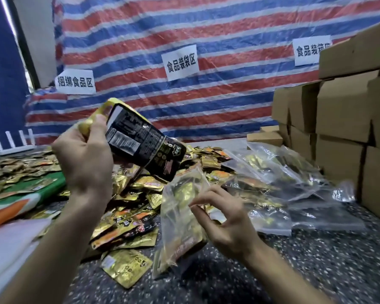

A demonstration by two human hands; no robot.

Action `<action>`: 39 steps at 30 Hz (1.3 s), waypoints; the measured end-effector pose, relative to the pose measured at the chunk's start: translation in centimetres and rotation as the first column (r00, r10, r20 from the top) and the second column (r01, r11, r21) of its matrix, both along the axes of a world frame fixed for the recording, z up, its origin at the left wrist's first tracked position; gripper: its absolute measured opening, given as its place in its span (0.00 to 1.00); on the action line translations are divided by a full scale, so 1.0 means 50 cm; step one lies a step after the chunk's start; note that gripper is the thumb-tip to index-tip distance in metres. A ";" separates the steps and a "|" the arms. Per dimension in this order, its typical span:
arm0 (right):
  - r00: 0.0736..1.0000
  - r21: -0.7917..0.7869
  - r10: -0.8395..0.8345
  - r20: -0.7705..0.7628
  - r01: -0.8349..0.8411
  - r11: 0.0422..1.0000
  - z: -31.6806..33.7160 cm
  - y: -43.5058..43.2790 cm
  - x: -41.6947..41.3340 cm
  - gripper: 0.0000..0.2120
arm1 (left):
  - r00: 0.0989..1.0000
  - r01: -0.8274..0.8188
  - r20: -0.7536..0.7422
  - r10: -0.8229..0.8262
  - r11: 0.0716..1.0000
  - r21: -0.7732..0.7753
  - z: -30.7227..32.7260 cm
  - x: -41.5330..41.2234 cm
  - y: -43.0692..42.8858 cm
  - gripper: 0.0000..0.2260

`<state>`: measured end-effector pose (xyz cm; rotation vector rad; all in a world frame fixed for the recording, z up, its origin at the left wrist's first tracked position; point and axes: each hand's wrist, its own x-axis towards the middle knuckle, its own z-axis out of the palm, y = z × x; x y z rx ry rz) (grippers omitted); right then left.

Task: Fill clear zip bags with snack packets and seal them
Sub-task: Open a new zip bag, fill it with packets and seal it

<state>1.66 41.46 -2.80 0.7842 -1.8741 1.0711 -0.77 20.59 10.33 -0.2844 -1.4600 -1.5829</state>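
Back wall: tarpaulin [206, 29] in red, white and blue stripes, hung full width, creased
Paper signs, three, white with black Chinese characters, fixed to the tarpaulin: left sign [75, 81] lowest, middle sign [180, 62] higher, right sign [312, 50] highest, its edge cut off by the boxes
Far left: blue panel [2, 84]; grey wall strip [40, 29] beside it; low white rail [11, 141] at the panel's foot
Right side: cardboard boxes [338, 110], brown, closed, stacked in several tiers; small flat cartons [266, 137] just beside the stack
Floor [294, 270]: dark, speckled white
Light: even, soft
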 end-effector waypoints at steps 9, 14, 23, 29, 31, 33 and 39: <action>0.995 -0.007 0.020 -0.093 -0.021 1.000 0.009 -0.005 0.011 0.06 | 0.972 -0.188 -0.045 0.230 0.653 -0.734 -0.038 0.041 0.081 0.15; 0.996 0.021 0.029 -0.082 -0.027 0.999 0.010 -0.006 0.014 0.08 | 0.985 -0.123 -0.054 0.163 0.448 -0.886 -0.053 0.044 0.085 0.13; 0.994 0.008 -0.013 -0.111 0.014 1.000 0.015 0.000 0.016 0.09 | 0.983 0.181 0.181 -0.022 0.217 -0.959 -0.016 0.082 0.067 0.21; 0.991 -0.030 -0.062 -0.122 0.059 0.998 0.011 0.000 0.015 0.07 | 0.964 0.266 0.261 0.053 -0.133 -0.955 0.001 0.117 0.009 0.22; 0.987 -0.028 -0.073 -0.141 0.070 0.997 0.013 -0.001 0.016 0.07 | 0.987 0.154 0.140 0.080 -0.200 -0.968 -0.008 0.121 -0.002 0.15; 0.983 -0.004 -0.075 -0.165 0.075 0.997 0.018 -0.004 0.022 0.07 | 0.993 0.105 0.096 0.066 -0.155 -0.982 -0.010 0.121 -0.013 0.11; 0.964 0.285 -0.214 -0.158 0.252 0.925 0.065 0.000 0.050 0.17 | 0.981 0.182 0.180 0.075 -0.024 -0.983 0.001 0.111 -0.072 0.09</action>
